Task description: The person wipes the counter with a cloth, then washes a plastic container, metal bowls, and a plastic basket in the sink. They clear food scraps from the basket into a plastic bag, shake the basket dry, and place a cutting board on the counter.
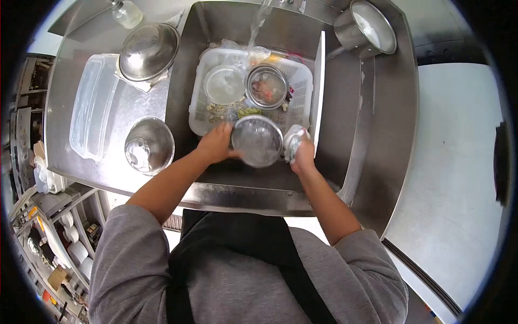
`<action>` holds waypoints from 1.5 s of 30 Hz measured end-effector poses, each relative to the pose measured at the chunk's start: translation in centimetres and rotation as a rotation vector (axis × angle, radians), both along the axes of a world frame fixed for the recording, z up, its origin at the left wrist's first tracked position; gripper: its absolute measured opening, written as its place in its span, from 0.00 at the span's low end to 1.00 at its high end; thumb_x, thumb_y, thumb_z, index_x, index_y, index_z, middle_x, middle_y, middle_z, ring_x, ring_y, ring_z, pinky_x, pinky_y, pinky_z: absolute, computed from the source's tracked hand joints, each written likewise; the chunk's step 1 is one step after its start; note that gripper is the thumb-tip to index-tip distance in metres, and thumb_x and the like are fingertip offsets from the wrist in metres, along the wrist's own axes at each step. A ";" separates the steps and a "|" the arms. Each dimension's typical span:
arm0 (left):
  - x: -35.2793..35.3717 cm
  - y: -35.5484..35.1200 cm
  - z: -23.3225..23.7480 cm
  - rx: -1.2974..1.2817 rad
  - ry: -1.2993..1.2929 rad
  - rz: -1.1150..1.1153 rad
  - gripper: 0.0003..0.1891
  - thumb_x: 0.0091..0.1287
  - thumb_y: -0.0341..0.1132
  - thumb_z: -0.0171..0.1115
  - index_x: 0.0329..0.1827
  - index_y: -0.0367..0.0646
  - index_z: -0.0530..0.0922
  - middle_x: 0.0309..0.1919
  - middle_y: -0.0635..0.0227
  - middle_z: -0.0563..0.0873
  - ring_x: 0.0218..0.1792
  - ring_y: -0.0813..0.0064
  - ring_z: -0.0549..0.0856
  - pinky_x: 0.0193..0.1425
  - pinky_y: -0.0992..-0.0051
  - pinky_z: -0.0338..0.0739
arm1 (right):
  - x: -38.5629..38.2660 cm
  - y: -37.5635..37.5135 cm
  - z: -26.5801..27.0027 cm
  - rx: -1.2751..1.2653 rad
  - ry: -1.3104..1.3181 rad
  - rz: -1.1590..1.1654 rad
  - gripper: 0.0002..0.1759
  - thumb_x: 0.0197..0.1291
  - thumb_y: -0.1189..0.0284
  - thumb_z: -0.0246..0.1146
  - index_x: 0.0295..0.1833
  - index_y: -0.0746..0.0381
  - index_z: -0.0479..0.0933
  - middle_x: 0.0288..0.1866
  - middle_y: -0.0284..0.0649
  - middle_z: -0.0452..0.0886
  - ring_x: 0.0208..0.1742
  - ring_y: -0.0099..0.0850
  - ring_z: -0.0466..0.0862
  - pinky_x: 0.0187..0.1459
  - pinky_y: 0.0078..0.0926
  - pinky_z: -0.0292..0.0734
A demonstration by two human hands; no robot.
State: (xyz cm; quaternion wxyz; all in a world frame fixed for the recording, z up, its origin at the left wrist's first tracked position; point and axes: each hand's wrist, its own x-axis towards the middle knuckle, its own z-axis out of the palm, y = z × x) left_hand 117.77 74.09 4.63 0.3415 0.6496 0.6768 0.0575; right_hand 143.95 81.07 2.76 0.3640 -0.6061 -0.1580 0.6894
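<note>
From where I stand, the person leans over a metal sink point(243, 195), the left hand point(216, 143) closed on the near-left edge of a round bowl point(258, 143), which is tipped and a little blurred. The bowl is held at the front of a white perforated basket point(303, 81) down in the sink. The right hand point(305, 154) is curled around a crumpled whitish pad point(293, 141), just beside the bowl's right edge. Water point(254, 29) runs down into the basket, where a metal dish point(267, 86) with reddish scraps sits beside a pale round container point(224, 85). On the surface to the left are a domed metal lid point(149, 51), a clear plastic tray point(93, 108) and a shiny metal bowl point(154, 132).
</note>
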 end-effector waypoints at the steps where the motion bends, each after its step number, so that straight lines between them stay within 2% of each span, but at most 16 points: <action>1: -0.1 -0.3 0.7 -0.120 0.149 -0.229 0.27 0.70 0.42 0.58 0.64 0.31 0.66 0.57 0.52 0.74 0.54 0.53 0.81 0.56 0.58 0.78 | -0.2 -0.6 0.1 0.020 -0.013 -0.040 0.19 0.75 0.58 0.49 0.50 0.61 0.76 0.40 0.37 0.81 0.36 0.31 0.83 0.35 0.33 0.79; 7: -0.6 -0.5 -3.6 0.042 0.414 -0.521 0.31 0.64 0.31 0.57 0.72 0.41 0.62 0.53 0.59 0.75 0.40 0.63 0.87 0.37 0.68 0.85 | -0.3 -0.8 3.9 -0.054 0.067 0.026 0.15 0.70 0.66 0.51 0.53 0.63 0.73 0.45 0.39 0.79 0.43 0.30 0.80 0.47 0.29 0.76; 12: -1.2 -2.1 4.8 -0.054 0.454 -0.490 0.35 0.63 0.29 0.56 0.76 0.44 0.58 0.54 0.55 0.75 0.33 0.58 0.87 0.35 0.65 0.85 | 1.2 -0.5 4.1 0.282 -0.170 0.205 0.22 0.67 0.70 0.55 0.63 0.68 0.62 0.55 0.49 0.72 0.56 0.38 0.75 0.57 0.32 0.70; 14: -1.4 -1.7 10.2 -0.043 0.484 -0.152 0.34 0.62 0.30 0.56 0.74 0.44 0.59 0.56 0.52 0.75 0.35 0.56 0.87 0.33 0.63 0.84 | 0.7 -0.2 4.9 0.677 -0.732 0.419 0.24 0.68 0.70 0.56 0.64 0.69 0.61 0.54 0.51 0.72 0.56 0.40 0.74 0.59 0.35 0.68; 17: -3.2 -1.3 12.8 0.333 0.272 0.213 0.26 0.71 0.38 0.52 0.71 0.44 0.64 0.54 0.55 0.78 0.34 0.59 0.88 0.31 0.63 0.84 | -4.4 -1.3 9.7 0.761 -0.538 0.351 0.25 0.64 0.69 0.63 0.61 0.68 0.63 0.55 0.53 0.71 0.57 0.44 0.74 0.61 0.38 0.68; 18: -3.4 -0.7 13.4 0.344 0.279 0.203 0.26 0.71 0.38 0.52 0.71 0.44 0.64 0.54 0.55 0.78 0.34 0.59 0.88 0.31 0.63 0.84 | -5.9 -0.9 9.9 1.264 -0.731 0.518 0.24 0.59 0.71 0.66 0.59 0.63 0.67 0.56 0.52 0.72 0.56 0.46 0.75 0.59 0.38 0.71; 20: -3.2 1.1 14.2 -0.280 -0.641 0.791 0.25 0.76 0.46 0.49 0.70 0.42 0.63 0.51 0.57 0.81 0.35 0.66 0.87 0.28 0.67 0.84 | -9.6 0.5 11.6 1.464 -0.652 0.974 0.21 0.48 0.78 0.67 0.50 0.61 0.74 0.53 0.51 0.72 0.52 0.50 0.76 0.50 0.42 0.76; 24: -0.3 2.0 12.6 -0.233 -0.790 0.847 0.31 0.76 0.55 0.46 0.69 0.38 0.62 0.51 0.54 0.80 0.41 0.69 0.85 0.30 0.69 0.87 | -16.8 2.4 8.4 1.147 -0.818 0.525 0.18 0.55 0.79 0.63 0.52 0.63 0.71 0.50 0.55 0.74 0.52 0.56 0.77 0.52 0.49 0.74; 26: -3.4 2.8 11.6 -0.345 -0.879 0.764 0.32 0.76 0.56 0.44 0.69 0.38 0.60 0.56 0.53 0.78 0.46 0.65 0.85 0.34 0.65 0.88 | -17.6 0.9 6.9 1.068 -0.476 0.843 0.16 0.61 0.76 0.59 0.54 0.64 0.69 0.49 0.57 0.76 0.54 0.56 0.77 0.54 0.48 0.74; 28: -4.9 1.7 11.8 -0.313 -0.818 0.748 0.31 0.76 0.54 0.46 0.71 0.39 0.59 0.57 0.52 0.77 0.46 0.60 0.86 0.33 0.64 0.88 | -14.7 2.1 10.2 1.099 -0.837 1.625 0.14 0.61 0.67 0.57 0.51 0.61 0.76 0.48 0.47 0.80 0.53 0.47 0.81 0.55 0.48 0.73; 30: -3.6 0.7 10.2 -0.264 -0.816 0.861 0.33 0.75 0.56 0.47 0.68 0.34 0.60 0.53 0.51 0.79 0.43 0.61 0.86 0.33 0.65 0.88 | -13.8 5.4 9.5 1.359 -1.174 1.633 0.12 0.62 0.70 0.54 0.49 0.59 0.78 0.57 0.42 0.79 0.63 0.40 0.77 0.65 0.55 0.64; 34: -2.6 2.3 11.0 -0.265 -0.874 0.910 0.35 0.75 0.55 0.48 0.66 0.27 0.61 0.50 0.50 0.81 0.42 0.61 0.86 0.36 0.64 0.87 | -17.3 1.1 5.7 1.356 -0.941 0.836 0.12 0.59 0.71 0.59 0.48 0.57 0.81 0.53 0.40 0.79 0.57 0.37 0.78 0.56 0.46 0.70; 36: -5.7 2.1 8.8 -0.104 -0.970 0.921 0.26 0.76 0.48 0.51 0.59 0.29 0.72 0.44 0.55 0.84 0.39 0.68 0.86 0.39 0.67 0.83 | -16.2 1.1 6.0 1.393 -0.718 0.936 0.09 0.57 0.72 0.61 0.44 0.58 0.80 0.51 0.41 0.79 0.54 0.40 0.79 0.54 0.48 0.70; 38: -7.5 1.6 7.8 -0.029 -0.824 1.044 0.21 0.74 0.43 0.56 0.55 0.31 0.77 0.42 0.57 0.85 0.38 0.69 0.86 0.40 0.67 0.82 | -12.8 4.3 14.4 1.160 -1.131 1.789 0.11 0.57 0.75 0.61 0.47 0.62 0.79 0.50 0.44 0.79 0.54 0.43 0.79 0.59 0.50 0.69; 41: -8.1 1.4 8.2 -0.120 -0.891 1.055 0.19 0.70 0.40 0.61 0.54 0.32 0.78 0.41 0.60 0.87 0.36 0.70 0.86 0.39 0.69 0.82 | -9.5 7.1 15.2 1.228 -0.647 0.718 0.13 0.56 0.77 0.61 0.48 0.66 0.78 0.49 0.42 0.79 0.52 0.40 0.79 0.58 0.40 0.72; 45: -2.5 1.5 6.6 -0.231 -1.102 0.926 0.18 0.66 0.37 0.65 0.52 0.33 0.78 0.38 0.62 0.87 0.30 0.72 0.85 0.31 0.69 0.79 | -13.3 3.5 16.0 1.283 -0.127 0.451 0.15 0.64 0.69 0.56 0.53 0.65 0.76 0.54 0.41 0.79 0.54 0.34 0.80 0.58 0.34 0.75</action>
